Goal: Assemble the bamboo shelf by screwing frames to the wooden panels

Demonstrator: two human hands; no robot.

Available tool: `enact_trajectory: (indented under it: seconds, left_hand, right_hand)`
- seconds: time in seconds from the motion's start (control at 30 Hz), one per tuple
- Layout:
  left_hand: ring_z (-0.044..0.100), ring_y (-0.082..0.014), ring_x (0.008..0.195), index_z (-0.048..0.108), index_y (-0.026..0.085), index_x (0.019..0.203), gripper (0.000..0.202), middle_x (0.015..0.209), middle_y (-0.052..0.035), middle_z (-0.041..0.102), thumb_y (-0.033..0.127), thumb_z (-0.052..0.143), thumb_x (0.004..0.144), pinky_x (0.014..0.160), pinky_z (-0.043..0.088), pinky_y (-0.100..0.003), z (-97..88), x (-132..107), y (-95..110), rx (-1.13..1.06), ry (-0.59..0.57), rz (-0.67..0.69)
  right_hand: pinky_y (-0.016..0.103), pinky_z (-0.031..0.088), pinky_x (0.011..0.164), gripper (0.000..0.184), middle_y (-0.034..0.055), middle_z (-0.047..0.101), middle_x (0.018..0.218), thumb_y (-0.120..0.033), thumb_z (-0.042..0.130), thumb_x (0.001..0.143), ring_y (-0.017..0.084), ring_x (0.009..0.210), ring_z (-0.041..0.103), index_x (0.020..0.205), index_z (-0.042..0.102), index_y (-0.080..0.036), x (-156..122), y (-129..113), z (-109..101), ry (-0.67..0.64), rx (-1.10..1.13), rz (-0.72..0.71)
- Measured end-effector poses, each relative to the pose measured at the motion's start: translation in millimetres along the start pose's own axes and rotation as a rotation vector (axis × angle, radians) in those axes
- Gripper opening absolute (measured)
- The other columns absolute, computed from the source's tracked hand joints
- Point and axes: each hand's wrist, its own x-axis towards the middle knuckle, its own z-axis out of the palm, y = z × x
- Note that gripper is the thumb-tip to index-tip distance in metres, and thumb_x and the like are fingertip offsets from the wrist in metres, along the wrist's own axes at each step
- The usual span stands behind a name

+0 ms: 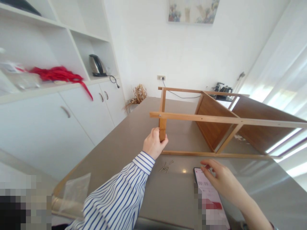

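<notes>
While your right hand (222,180) is hovering over the phone (202,183) at the near edge of the table (124,143), fingers loosely spread and holding nothing, loose screws (166,167) are lying just beyond it. Your left hand (153,143) is wrapping its fingers tight round the leg (162,126) of the wooden frame (216,119), which is lying on its side mid-table.

This looks like a lived-in room of a home or small office. White built-in cabinets (72,118) run under open shelves (91,41) holding an electric kettle (96,65). A framed painting (193,11) hangs on the white wall above a wall socket (161,77). Sheer curtains (280,64) cover a bright window beside a long grey-brown table (134,127), with dried grass (139,94) at its far corner.
</notes>
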Motion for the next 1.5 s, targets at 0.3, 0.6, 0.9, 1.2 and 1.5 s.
enact_trajectory:
  seconds: [0.3, 0.6, 0.9, 1.2, 1.5]
  left_hand:
    - [0.064, -0.0201, 0.084, 0.046, 0.014, 0.11, 0.047, 0.097, -0.0099, 0.061, 0.052, 0.053, 0.082, 0.069, 0.05, -0.029, 5.5, -4, -7, -0.052, 0.031, 0.05]
    - [0.063, -0.0202, 0.09, 0.046, 0.017, 0.11, 0.048, 0.103, -0.0094, 0.06, 0.054, 0.055, 0.08, 0.074, 0.052, -0.031, 12.8, -1, -13, -0.217, -0.02, -0.015]
    - [0.067, -0.0251, 0.084, 0.039, 0.015, 0.114, 0.051, 0.099, -0.0116, 0.067, 0.05, 0.055, 0.08, 0.069, 0.049, -0.032, 14.5, -21, -13, -0.065, -0.336, -0.231]
    - [0.068, -0.0263, 0.079, 0.039, 0.01, 0.124, 0.045, 0.085, -0.011, 0.069, 0.039, 0.041, 0.089, 0.067, 0.047, -0.032, 9.5, -19, -8, 0.088, -0.434, -0.175]
    - [0.067, -0.0261, 0.078, 0.042, 0.01, 0.121, 0.04, 0.082, -0.0108, 0.069, 0.037, 0.038, 0.091, 0.064, 0.047, -0.032, 9.0, -11, -11, 0.112, -0.383, -0.153]
  right_hand:
    - [0.035, 0.048, 0.08, 0.027, 0.0081, 0.066, 0.097, -0.033, 0.043, 0.089, 0.02, 0.089, 0.062, 0.102, 0.061, -0.018, 1, -4, 5, -0.055, 0.019, 0.012]
    - [0.034, 0.047, 0.079, 0.028, 0.0072, 0.066, 0.097, -0.034, 0.043, 0.088, 0.02, 0.09, 0.062, 0.103, 0.061, -0.019, -2, 0, 5, -0.037, 0.026, 0.014]
    - [0.031, 0.047, 0.073, 0.028, 0.0071, 0.067, 0.096, -0.035, 0.043, 0.087, 0.02, 0.086, 0.063, 0.099, 0.063, -0.02, 8, 18, 1, 0.025, -0.111, -0.006]
    - [0.029, 0.04, 0.061, 0.03, 0.0055, 0.069, 0.081, -0.046, 0.042, 0.086, 0.022, 0.073, 0.064, 0.089, 0.062, -0.022, 39, 74, -16, 0.125, -0.358, 0.317]
    - [0.028, 0.038, 0.059, 0.034, 0.0055, 0.067, 0.075, -0.053, 0.044, 0.084, 0.022, 0.071, 0.064, 0.084, 0.06, -0.023, 50, 92, -7, 0.139, -0.312, 0.392]
